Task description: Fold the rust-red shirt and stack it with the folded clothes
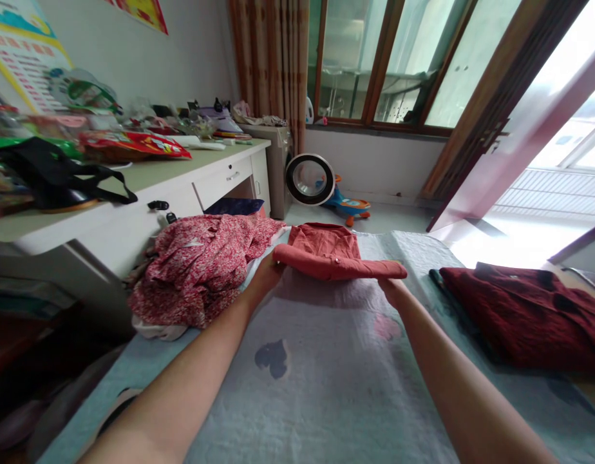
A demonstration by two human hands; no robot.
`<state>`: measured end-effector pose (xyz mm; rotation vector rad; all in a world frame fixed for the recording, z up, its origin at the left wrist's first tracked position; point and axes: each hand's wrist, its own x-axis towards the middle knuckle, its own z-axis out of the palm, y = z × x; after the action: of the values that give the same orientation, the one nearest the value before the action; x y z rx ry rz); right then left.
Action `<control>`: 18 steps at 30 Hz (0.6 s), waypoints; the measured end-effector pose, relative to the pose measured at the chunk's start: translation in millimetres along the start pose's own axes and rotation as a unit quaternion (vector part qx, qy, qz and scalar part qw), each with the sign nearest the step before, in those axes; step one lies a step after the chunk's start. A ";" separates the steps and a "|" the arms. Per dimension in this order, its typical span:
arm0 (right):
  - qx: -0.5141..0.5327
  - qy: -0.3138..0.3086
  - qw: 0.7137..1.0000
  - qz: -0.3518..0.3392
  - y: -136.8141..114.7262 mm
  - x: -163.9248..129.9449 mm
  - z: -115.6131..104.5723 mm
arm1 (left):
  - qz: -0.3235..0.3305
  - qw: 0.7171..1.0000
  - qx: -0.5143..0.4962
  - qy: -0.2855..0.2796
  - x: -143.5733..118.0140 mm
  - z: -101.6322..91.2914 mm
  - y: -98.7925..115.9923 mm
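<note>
A coral-red garment [324, 241] with a small button lies partly on the pale blue bed sheet [326, 386], its near edge lifted and folded into a band. My left hand [271, 270] grips the band's left end, fingers mostly hidden under the cloth. At the right end, my right hand [391, 287] holds the same band from below, its fingers closed on the fabric. Both arms reach straight forward over the sheet. Left of my left hand sits a crumpled red-and-white patterned cloth [196, 264].
Folded dark red clothes [524, 309] are stacked on the right. A white desk [181, 200] crowded with bags and packets runs along the left. Beyond the bed stand a washing machine with its round door [310, 179] swung out and a blue ride-on toy [348, 205]. A door [500, 148] stands open.
</note>
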<state>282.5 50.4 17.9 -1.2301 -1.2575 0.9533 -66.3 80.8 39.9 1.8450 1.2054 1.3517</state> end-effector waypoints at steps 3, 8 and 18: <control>0.012 -0.009 1.000 -0.004 -18.7 14.8 6.2 | -0.002 1.000 -0.004 0.008 18.9 2.6 -3.2; 0.045 0.005 0.999 0.026 -29.9 44.2 20.5 | 0.009 0.999 0.019 0.039 53.3 7.3 -7.7; 0.094 0.064 0.991 0.067 -3.7 97.0 33.0 | -0.075 0.985 0.134 0.072 112.2 28.2 -33.0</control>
<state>261.0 149.5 33.5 -1.2188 -0.9711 1.0479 -40.7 197.7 52.7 1.8141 1.6372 1.3097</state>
